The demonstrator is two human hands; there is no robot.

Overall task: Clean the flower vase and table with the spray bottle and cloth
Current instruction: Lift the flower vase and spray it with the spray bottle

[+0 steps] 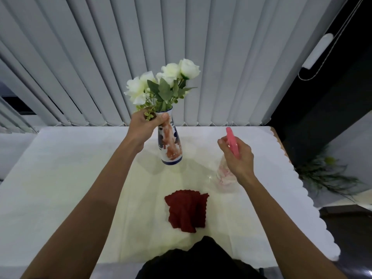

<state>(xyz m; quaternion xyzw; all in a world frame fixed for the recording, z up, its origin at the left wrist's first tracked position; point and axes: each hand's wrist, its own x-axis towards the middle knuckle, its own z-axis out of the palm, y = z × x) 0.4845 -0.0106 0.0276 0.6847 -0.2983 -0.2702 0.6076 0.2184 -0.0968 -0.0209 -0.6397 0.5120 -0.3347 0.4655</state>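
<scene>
Currently, head view only. Left hand (144,126) is wrapped around the neck of the flower vase (170,144), thumb across the front just under the rim, fingers closed behind it. Vase is white with blue and rust-orange pattern, tilted slightly, base lifted clear of the worktop (60,178), its shadow on the cloth-covered surface just below. White roses (161,79) with green leaves stick out of the top, in front of the grey vertical blinds (181,47).

Right hand (237,156) is closed around the spray bottle (231,152): pink trigger head pokes out above the fingers, clear body with pink markings hangs below the palm, blurred. Bottle is to the right of the vase, well apart from it, nozzle pointing roughly toward the vase. Can't tell if the bottle's base touches the worktop.

Red cloth (187,210) lies crumpled on the worktop, near the front edge, between the two forearms, untouched by either hand. Worktop cover is white with a scalloped right edge.
</scene>
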